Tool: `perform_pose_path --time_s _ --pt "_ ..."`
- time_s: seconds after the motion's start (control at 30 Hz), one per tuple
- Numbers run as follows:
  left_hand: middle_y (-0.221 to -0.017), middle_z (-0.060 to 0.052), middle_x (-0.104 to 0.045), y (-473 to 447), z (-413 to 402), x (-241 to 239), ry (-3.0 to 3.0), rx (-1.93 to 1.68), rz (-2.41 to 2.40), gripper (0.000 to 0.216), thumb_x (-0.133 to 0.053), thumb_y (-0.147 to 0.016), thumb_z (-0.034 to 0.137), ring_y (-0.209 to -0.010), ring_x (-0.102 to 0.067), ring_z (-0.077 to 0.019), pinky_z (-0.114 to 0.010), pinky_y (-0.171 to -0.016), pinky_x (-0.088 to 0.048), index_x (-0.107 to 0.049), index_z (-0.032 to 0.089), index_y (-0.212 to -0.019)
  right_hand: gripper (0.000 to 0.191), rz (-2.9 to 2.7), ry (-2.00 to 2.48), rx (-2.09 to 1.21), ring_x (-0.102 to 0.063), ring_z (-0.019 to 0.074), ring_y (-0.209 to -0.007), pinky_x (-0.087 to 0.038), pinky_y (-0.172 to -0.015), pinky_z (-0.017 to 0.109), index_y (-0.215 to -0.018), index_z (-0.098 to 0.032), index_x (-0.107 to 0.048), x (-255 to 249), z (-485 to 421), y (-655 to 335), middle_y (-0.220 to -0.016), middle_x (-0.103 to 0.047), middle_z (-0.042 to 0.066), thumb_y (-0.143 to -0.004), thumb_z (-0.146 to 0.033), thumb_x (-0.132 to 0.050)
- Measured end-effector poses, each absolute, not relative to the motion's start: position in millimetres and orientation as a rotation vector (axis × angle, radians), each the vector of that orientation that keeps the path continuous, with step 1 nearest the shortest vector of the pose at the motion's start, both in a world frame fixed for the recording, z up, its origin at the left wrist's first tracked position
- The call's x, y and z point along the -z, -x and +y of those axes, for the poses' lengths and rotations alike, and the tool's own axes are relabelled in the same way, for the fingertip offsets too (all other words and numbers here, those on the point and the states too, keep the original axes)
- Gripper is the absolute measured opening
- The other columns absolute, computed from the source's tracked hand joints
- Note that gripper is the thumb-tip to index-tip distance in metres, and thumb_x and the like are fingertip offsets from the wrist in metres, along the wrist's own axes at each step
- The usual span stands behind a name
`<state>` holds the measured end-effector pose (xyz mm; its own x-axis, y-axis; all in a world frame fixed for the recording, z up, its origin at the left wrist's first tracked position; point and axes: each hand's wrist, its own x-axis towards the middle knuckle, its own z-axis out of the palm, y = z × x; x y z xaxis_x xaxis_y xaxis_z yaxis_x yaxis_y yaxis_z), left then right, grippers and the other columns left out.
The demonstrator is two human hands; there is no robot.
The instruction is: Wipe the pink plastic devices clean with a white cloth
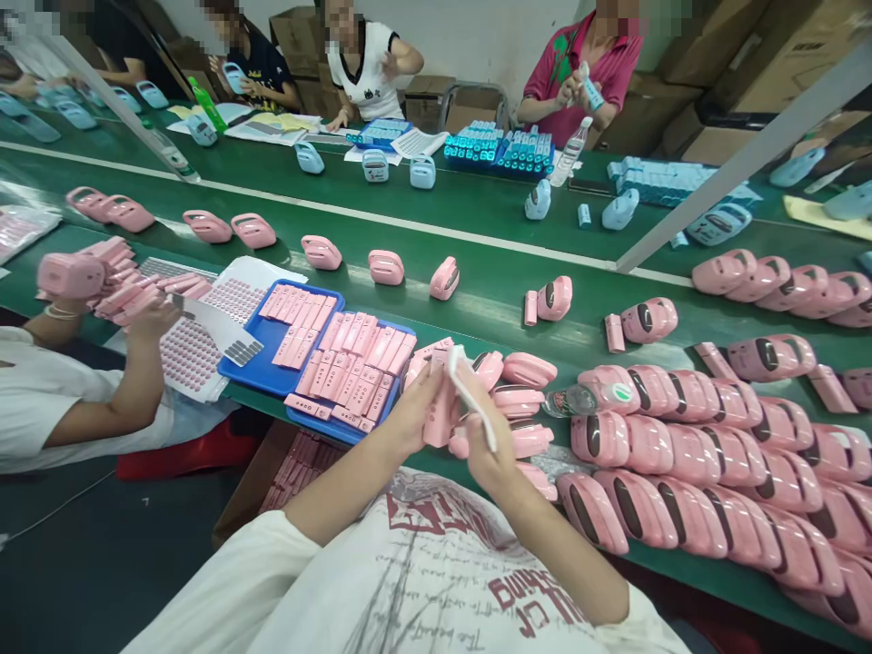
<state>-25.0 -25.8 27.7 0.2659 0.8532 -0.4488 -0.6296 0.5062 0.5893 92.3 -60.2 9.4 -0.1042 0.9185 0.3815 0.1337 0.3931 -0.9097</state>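
My left hand [412, 413] is closed round a pink oblong plastic piece [440, 420], held upright in front of my chest. A folded white cloth [473, 395] is gripped in my right hand [494, 450], against the upper part of that piece. Some of my fingers are hidden behind the cloth and the piece. To the left, a blue tray [351, 434] carries rows of similar pink pieces with small dark markings. Just beyond and right of my hands lie several rounded pink plastic housings [528, 371] with handle openings.
Many pink housings [681, 450] stand in rows at my right, near a clear bottle [570, 401]. More are spaced along the green conveyor belt [327, 204]. Another blue tray [255, 354] and sticker sheets [197, 350] lie left, beside a co-worker's arm [102, 409]. Other people sit opposite with blue parts.
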Motion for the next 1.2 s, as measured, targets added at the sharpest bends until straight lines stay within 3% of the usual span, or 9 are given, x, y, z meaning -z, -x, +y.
perform_pose_path --time_s 0.13,0.27,0.43,0.6,0.77,0.87,0.97,1.1,1.2 --pt "-0.069 -0.004 -0.066 22 -16 -35 -0.186 -1.021 0.897 0.04 -0.055 -0.087 0.051 -0.062 -0.064 -0.0168 -0.028 -0.062 -0.053 -0.066 0.013 -0.091 0.048 -1.971 0.737 -0.537 -0.026 0.0218 -0.144 -0.025 -0.117 0.05 -0.145 -0.021 -0.039 3 -67 -93 -0.144 -0.049 0.012 -0.097 -0.031 -0.039" --pt "-0.069 -0.003 -0.065 34 -12 -40 -0.235 -1.122 0.908 0.03 -0.053 -0.09 0.039 -0.056 -0.06 -0.0139 -0.025 -0.054 -0.05 -0.065 0.014 -0.102 0.04 -1.966 0.602 -0.871 -0.051 0.0207 -0.129 -0.042 -0.108 0.045 -0.134 -0.023 -0.053 32 -95 -108 -0.126 -0.065 0.01 -0.096 -0.032 -0.041" --pt "-0.068 -0.003 -0.062 44 -21 -32 -0.344 -1.093 0.776 0.041 -0.066 -0.08 0.05 -0.055 -0.058 -0.0135 -0.024 -0.05 -0.047 -0.064 0.012 -0.096 0.04 -0.713 1.27 -1.277 -0.073 0.0223 -0.079 -0.06 -0.072 0.035 -0.089 -0.018 -0.071 40 -86 -121 -0.082 -0.076 0.007 -0.087 -0.053 -0.052" --pt "-0.075 -0.005 -0.067 39 -34 -23 -0.49 -1.053 0.842 0.054 -0.074 -0.066 0.061 -0.044 -0.056 -0.0112 -0.022 -0.039 -0.039 -0.061 0.014 -0.089 0.053 -0.456 1.254 -1.042 -0.067 0.0213 -0.102 -0.055 -0.089 0.037 -0.111 -0.017 -0.063 7 -37 -129 -0.099 -0.073 0.007 -0.083 -0.061 -0.051" --pt "-0.074 -0.006 -0.067 30 -37 -21 -0.489 -0.943 0.783 0.069 -0.047 -0.077 0.076 -0.045 -0.054 -0.0121 -0.024 -0.04 -0.04 -0.064 0.014 -0.102 0.051 -1.071 1.211 -0.842 -0.056 0.0257 -0.123 -0.043 -0.106 0.044 -0.12 -0.019 -0.063 -7 -25 -116 -0.119 -0.068 0.009 -0.088 -0.057 -0.048" --pt "-0.081 -0.005 -0.069 31 -40 -17 -0.444 -0.961 0.792 0.049 -0.057 -0.084 0.055 -0.053 -0.058 -0.0125 -0.024 -0.049 -0.044 -0.062 0.018 -0.115 0.043 -1.726 0.953 -0.702 -0.039 0.0263 -0.139 -0.03 -0.115 0.052 -0.128 -0.022 -0.059 4 -31 -105 -0.136 -0.057 0.01 -0.094 -0.045 -0.043" --pt "-0.087 -0.004 -0.068 49 -53 -6 -0.566 -0.916 0.978 0.045 -0.068 -0.078 0.031 -0.061 -0.059 -0.0115 -0.022 -0.056 -0.046 -0.059 0.02 -0.12 0.039 -1.978 0.787 -0.692 -0.045 0.024 -0.135 -0.038 -0.11 0.051 -0.127 -0.022 -0.059 19 -42 -111 -0.131 -0.062 0.011 -0.097 -0.035 -0.038" --pt "-0.1 -0.005 -0.065 91 -81 20 -0.846 -0.531 1.351 0.06 -0.065 -0.075 0.029 -0.06 -0.056 -0.0111 -0.024 -0.055 -0.045 -0.046 0.017 -0.131 0.042 -1.945 0.911 -0.947 -0.069 0.0207 -0.1 -0.056 -0.085 0.036 -0.11 -0.022 -0.068 32 -58 -143 -0.106 -0.074 0.009 -0.099 -0.04 -0.032" --pt "-0.089 -0.004 -0.065 109 -97 46 -0.982 -0.034 1.554 0.047 -0.061 -0.077 0.036 -0.055 -0.056 -0.0135 -0.024 -0.047 -0.04 -0.053 0.014 -0.118 0.047 -1.694 1.207 -0.958 -0.072 0.0227 -0.087 -0.058 -0.076 0.035 -0.098 -0.021 -0.073 38 -65 -163 -0.093 -0.076 0.009 -0.097 -0.048 -0.034"
